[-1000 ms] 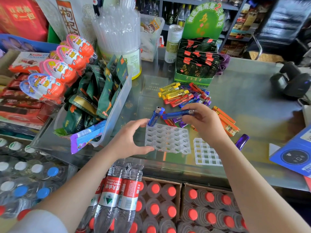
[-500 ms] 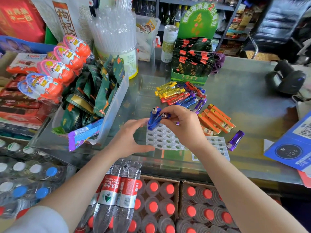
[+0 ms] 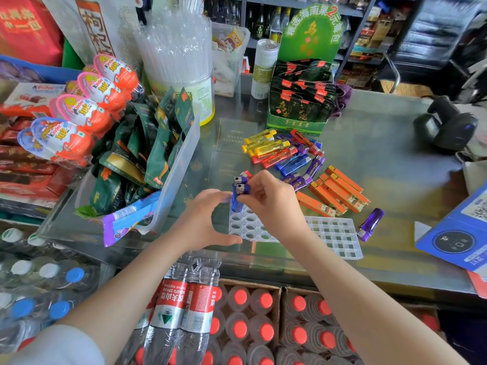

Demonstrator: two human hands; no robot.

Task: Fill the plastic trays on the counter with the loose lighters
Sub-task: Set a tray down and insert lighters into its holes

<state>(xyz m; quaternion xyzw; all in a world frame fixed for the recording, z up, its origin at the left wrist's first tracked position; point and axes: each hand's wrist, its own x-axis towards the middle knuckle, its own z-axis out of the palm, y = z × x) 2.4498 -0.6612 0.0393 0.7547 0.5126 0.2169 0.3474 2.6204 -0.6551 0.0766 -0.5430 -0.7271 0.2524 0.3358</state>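
A clear bin (image 3: 181, 164) of green snack packets (image 3: 155, 143) stands left on the glass counter (image 3: 382, 159), beside egg-shaped sweets (image 3: 79, 114). Behind, a tub of straws (image 3: 179, 54), a can (image 3: 264, 68) and a green display box (image 3: 300, 101). At right sits what looks like a barcode scanner (image 3: 448, 125). Bottled water (image 3: 184, 306) is stacked below.

Two bare forearms, white short sleeve (image 3: 52, 346) on the left arm
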